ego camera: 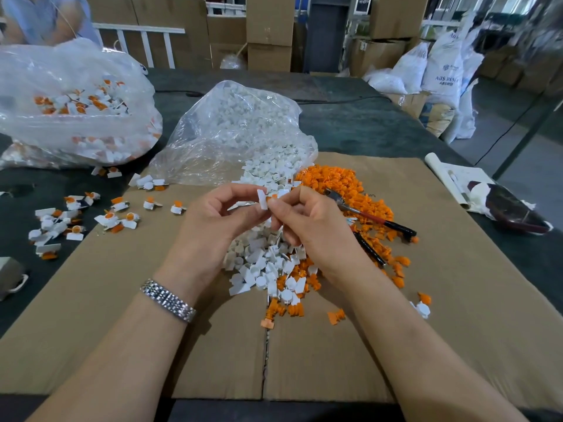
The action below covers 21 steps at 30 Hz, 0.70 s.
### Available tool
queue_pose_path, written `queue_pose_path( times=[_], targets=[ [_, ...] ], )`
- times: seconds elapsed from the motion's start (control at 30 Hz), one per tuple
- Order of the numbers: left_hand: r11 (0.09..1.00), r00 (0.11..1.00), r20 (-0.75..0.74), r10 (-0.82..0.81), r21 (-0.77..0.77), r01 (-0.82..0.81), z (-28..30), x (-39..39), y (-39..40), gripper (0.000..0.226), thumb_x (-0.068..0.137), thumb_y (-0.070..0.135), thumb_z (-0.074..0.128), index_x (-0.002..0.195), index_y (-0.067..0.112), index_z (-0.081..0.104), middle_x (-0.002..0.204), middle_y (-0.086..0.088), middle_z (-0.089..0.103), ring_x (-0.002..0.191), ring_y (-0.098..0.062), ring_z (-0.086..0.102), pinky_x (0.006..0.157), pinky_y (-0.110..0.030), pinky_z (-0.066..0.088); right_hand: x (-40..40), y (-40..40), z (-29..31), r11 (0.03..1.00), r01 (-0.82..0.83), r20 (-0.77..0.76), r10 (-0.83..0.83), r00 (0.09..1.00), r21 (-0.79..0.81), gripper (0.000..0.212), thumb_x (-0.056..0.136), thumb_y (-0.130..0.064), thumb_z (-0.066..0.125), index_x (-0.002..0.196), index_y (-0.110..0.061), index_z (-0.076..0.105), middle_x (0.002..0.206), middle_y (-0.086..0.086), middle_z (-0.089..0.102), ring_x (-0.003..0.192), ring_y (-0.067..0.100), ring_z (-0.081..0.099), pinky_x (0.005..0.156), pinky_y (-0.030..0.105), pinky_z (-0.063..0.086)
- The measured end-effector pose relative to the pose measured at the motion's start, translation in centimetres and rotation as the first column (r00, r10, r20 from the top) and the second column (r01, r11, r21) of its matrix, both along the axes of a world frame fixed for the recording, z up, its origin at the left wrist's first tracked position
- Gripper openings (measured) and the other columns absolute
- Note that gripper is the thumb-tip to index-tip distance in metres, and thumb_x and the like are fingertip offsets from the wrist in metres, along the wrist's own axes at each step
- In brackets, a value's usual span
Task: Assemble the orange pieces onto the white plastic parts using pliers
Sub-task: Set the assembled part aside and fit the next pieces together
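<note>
A white sack (444,68) far off on the right has blue letters that read "ABS RESIN". Both hands are up over the middle of a flat brown cardboard sheet (128,315) on the dark counter (359,123). The left hand (213,226) pinches a small white part (262,199) between thumb and fingers. The right hand (313,226) pinches it too, from the other side, with a bit of orange showing where the fingertips meet. A shiny metal watch band (168,300) sits on the left wrist. Under the hands is a heap of white parts (262,263), smooth and blocky with round ends. Next to it on the right is a bumpy heap of orange pieces (362,190). The pliers (370,216) lie on the orange heap with no hand on them; they have grey metal tips and red and black handles. A clear crinkly bag (234,132) spills more white parts onto the cardboard. A second clear bag (73,105) on the left holds white parts with orange in them. More of those joined parts (76,220) lie loose on the left.
</note>
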State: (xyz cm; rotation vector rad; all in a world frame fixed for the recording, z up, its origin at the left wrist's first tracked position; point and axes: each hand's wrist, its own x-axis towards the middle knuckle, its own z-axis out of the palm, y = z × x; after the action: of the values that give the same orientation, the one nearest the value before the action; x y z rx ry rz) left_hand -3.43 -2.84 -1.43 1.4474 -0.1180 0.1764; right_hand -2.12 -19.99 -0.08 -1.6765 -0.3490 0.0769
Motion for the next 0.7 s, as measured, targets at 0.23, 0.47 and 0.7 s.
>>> queue_pose_path(
  times=[0.23, 0.47, 0.7],
  targets=[
    [0.968, 0.987, -0.064, -0.148, -0.212, 0.131, -0.1, 0.5, 0.5, 0.027, 0.07, 0.014, 0.081, 0.096, 0.018, 0.083, 0.102, -0.008, 0.079, 0.099, -0.022, 0.075, 0.085, -0.027, 0.059, 0.3, -1.0, 0.2, 0.998, 0.008, 0.219, 0.006, 0.976, -0.067, 0.032, 0.086, -0.022, 0.08, 0.113, -0.02, 0.063, 0.087, -0.003, 0.064, 0.064, 0.014, 0.055, 0.064, 0.024, 0.052],
    [0.983, 0.99, -0.046, -0.13, -0.14, 0.122, 0.2, 0.1, 0.4, 0.035, 0.064, 0.023, 0.088, 0.098, 0.017, 0.083, 0.109, -0.012, 0.078, 0.105, -0.026, 0.075, 0.087, -0.027, 0.059, 0.6, -1.4, -0.3, 0.989, 0.072, 0.356, -0.022, 0.934, -0.127, 0.023, 0.087, -0.016, 0.078, 0.11, -0.015, 0.074, 0.088, -0.006, 0.071, 0.076, 0.013, 0.069, 0.075, 0.024, 0.058],
    [0.972, 0.981, -0.094, -0.169, -0.18, 0.15, 0.2, 0.1, 0.5, 0.035, 0.073, 0.023, 0.086, 0.106, 0.012, 0.081, 0.115, -0.015, 0.077, 0.111, -0.027, 0.073, 0.093, -0.027, 0.058, 0.6, -1.2, -0.4, 0.955, 0.213, 0.529, -0.074, 0.845, -0.206, 0.024, 0.088, -0.015, 0.078, 0.111, -0.011, 0.076, 0.095, -0.002, 0.072, 0.082, 0.01, 0.066, 0.078, 0.028, 0.057]
  ],
)
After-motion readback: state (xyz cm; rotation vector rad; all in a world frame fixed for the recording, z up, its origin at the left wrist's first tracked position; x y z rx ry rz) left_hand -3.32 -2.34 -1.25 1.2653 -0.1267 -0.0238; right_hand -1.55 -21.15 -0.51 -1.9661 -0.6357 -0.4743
